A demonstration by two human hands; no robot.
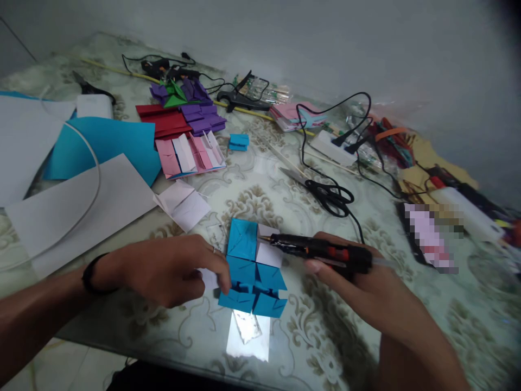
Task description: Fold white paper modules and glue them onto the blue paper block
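Observation:
A black glue gun [321, 251] is gripped in my right hand [362, 282], its nozzle pointing left over the seam between a blue and a white square. These squares belong to a folded blue paper piece [254, 271] lying on the table in front of me. My left hand [175, 271] rests at the left side of this piece, the index fingertip on its edge and the other fingers curled. Whether those curled fingers hold anything is hidden. A folded white paper piece [185, 206] lies just beyond my left hand.
Black scissors [329, 196] and a white power strip [334, 147] with cables lie beyond my right hand. Folded pink [189, 155], red and purple papers sit further back. Blue [106, 144] and white sheets [81, 212] cover the left, crossed by a white cable.

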